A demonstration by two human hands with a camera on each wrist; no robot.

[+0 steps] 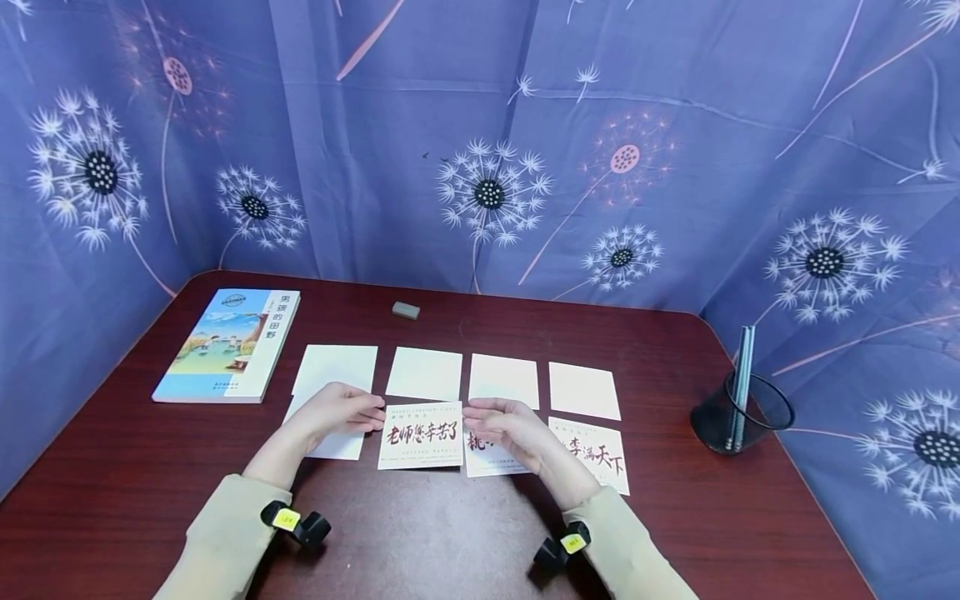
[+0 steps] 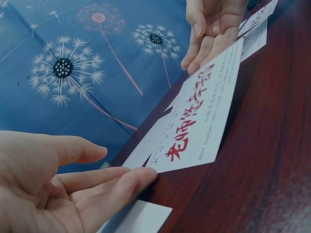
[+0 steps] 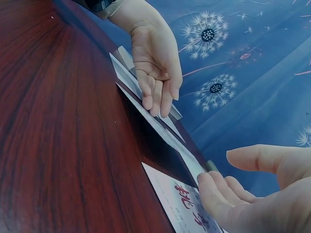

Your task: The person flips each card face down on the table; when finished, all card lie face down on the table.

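Note:
A white card with dark red lettering (image 1: 420,454) lies between the two hands in the front row. In the left wrist view its near edge stands a little above the table. My left hand (image 1: 337,410) touches its left edge with extended fingertips, thumb held apart. At the opposite edge are the fingertips of my right hand (image 1: 517,429), its thumb also apart in the right wrist view. That hand partly covers a second lettered card (image 1: 495,464). Further right is a third lettered card (image 1: 596,467). Under the left hand, a blank white card (image 1: 337,447) is partly hidden.
Behind runs a row of blank white cards, among them one at the middle (image 1: 425,373) and one at right (image 1: 583,389). A book (image 1: 217,346) lies back left, an eraser (image 1: 406,310) at the back. A black pen holder (image 1: 708,421) with pencils (image 1: 741,387) stands right.

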